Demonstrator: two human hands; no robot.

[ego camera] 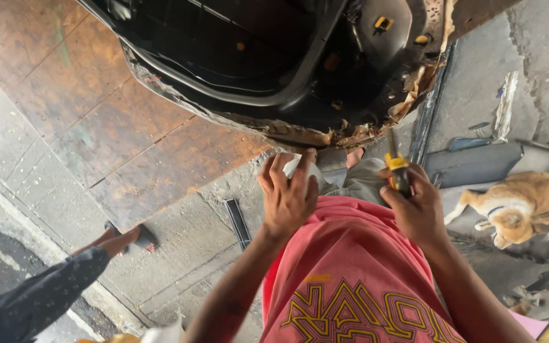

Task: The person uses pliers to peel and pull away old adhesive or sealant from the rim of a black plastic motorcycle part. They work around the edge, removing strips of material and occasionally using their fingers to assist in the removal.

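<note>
Stripping the torn brown lining off the black moulded car panel [255, 57]: partly done.
Below the panel, left hand [287, 197] pinches a white scrap [304, 168], right hand [414, 203] grips a yellow-handled tool [398, 166]; ragged lining [351, 134] remains along its edge.

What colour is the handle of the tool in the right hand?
Yellow and black, seen in the head view: the right hand grips the tool by its handle.
</note>
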